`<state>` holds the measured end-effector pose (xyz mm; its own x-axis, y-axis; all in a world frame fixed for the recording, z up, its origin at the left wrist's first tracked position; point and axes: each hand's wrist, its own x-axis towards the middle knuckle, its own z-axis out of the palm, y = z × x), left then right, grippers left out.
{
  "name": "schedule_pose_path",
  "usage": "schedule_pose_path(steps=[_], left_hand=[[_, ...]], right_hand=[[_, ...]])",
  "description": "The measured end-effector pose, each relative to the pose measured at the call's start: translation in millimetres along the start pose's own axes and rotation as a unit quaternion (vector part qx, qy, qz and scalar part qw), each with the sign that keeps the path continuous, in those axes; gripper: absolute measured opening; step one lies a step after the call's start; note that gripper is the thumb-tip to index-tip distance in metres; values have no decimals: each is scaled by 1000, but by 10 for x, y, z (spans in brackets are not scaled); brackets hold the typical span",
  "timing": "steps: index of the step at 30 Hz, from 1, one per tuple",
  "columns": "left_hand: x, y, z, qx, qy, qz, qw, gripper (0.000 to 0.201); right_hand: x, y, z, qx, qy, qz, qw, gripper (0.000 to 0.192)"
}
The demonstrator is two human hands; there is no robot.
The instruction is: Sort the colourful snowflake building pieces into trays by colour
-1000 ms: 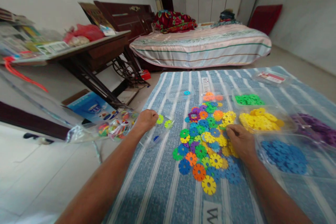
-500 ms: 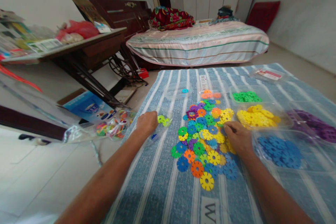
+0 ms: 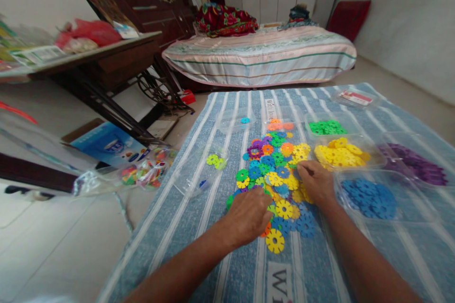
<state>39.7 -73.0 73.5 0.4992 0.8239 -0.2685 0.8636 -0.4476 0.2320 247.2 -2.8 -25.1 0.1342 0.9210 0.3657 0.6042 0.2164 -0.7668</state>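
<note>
A mixed pile of notched plastic discs [image 3: 276,179] in yellow, blue, green, orange and purple lies on the striped cloth [image 3: 209,255]. My left hand [image 3: 250,213] is over the near left part of the pile, its fingers curled down and their tips hidden. At the pile's right edge, beside yellow discs, my right hand [image 3: 315,182] is closed with thumb and fingers together. Whatever either hand pinches is hidden. To the left, a clear tray [image 3: 186,182] holds lime green discs [image 3: 216,161] and a dark blue piece [image 3: 202,183].
Clear trays on the right hold yellow discs [image 3: 341,152], blue discs [image 3: 368,198], purple discs [image 3: 414,163] and green discs [image 3: 327,127]. Behind the pile are trays with orange discs [image 3: 279,125] and a light blue disc [image 3: 245,120]. A lidded box [image 3: 356,98] sits at the far right.
My left hand has moved right, from beside the tray with lime green discs to over the pile. My right hand stays at the pile's right edge. The view has shifted slightly.
</note>
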Motion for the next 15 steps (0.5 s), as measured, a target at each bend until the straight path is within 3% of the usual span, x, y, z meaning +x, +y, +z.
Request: schedule_pose_path(steps=[3,11,15], left_hand=[[41,77,115,17,-15,-12,1000,20],[55,79,100,-5,-36,2,999,16],[45,58,143,-16,-29,-7,999,23]], right_hand=[[3,-14,-4,0,5,-4,1000,23],[17,-17,-2,-7,4,-4,1000,23],[17,-19,-4,-10,1,-5,1000,23]])
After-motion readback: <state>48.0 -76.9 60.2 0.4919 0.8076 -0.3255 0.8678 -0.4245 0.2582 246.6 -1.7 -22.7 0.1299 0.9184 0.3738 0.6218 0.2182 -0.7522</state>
